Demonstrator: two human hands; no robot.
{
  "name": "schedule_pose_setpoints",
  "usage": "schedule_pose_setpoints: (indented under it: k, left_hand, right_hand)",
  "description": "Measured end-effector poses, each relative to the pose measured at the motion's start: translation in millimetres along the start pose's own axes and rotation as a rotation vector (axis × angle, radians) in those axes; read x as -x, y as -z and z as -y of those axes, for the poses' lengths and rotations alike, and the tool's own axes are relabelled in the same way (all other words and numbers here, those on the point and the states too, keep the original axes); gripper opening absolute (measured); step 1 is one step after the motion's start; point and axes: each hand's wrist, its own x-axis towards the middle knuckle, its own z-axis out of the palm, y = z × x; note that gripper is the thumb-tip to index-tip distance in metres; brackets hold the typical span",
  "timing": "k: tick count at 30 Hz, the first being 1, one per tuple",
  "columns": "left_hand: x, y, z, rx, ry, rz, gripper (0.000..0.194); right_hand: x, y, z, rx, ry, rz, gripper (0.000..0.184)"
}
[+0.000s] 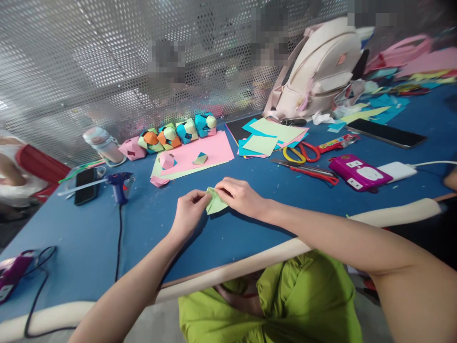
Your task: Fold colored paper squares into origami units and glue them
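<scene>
A small piece of light green folded paper (216, 204) is held between both hands just above the blue table. My left hand (189, 209) pinches its left edge, fingers closed. On the other side, my right hand (243, 196) grips the upper right part with thumb and curled fingers, hiding some of it. Beyond the hands, a pink folded paper piece (167, 161) and a small green-and-blue folded piece (200, 158) rest on pink paper sheets (217, 147). Behind these stands a row of several multicoloured folded paper balls (169, 136).
A blue glue gun (119, 185) with a black cord stands left, near a dark phone (85, 186) and a bottle (103, 145). To the right lie scissors (302, 153), a red cutter knife (310, 172), paper squares (262, 143), a purple power strip (359, 172) and a backpack (321, 71).
</scene>
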Motion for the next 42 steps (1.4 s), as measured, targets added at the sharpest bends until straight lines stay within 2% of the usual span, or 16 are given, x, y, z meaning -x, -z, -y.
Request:
schedule_pose_setpoints:
  k: [3,7,9,23,33,37,42]
  left_hand:
    - [1,-0.1,-2,0.117,0.038,0.032,0.025]
    - [1,-0.6,-6,0.379,0.120,0.140,0.030]
    - [-1,-0.9,-5,0.413,0.137,0.152,0.029]
    - [-2,-0.5,1,0.261,0.081,0.072,0.031]
    - [8,-1.9,-5,-0.147,-0.121,-0.093,0.029]
    - [10,-2.2,-6,-0.221,-0.196,-0.112,0.028]
    - [10,-1.7,-7,-0.252,-0.211,-0.126,0.028]
  right_hand:
    - [0,1,0,-0.002,-0.001,0.003,0.017]
    - [-1,1,-1,0.006,0.010,-0.018,0.017]
    - [-1,0,-1,0.007,0.011,-0.040,0.018]
    - [-1,0,3,-0.031,0.008,-0.038,0.018]
    - [-2,2,8,-0.051,-0.029,-0.031,0.018]
    - [-3,2,11,-0.066,-0.018,-0.019,0.015]
    - [-4,2,10,-0.102,-0.049,-0.030,0.017]
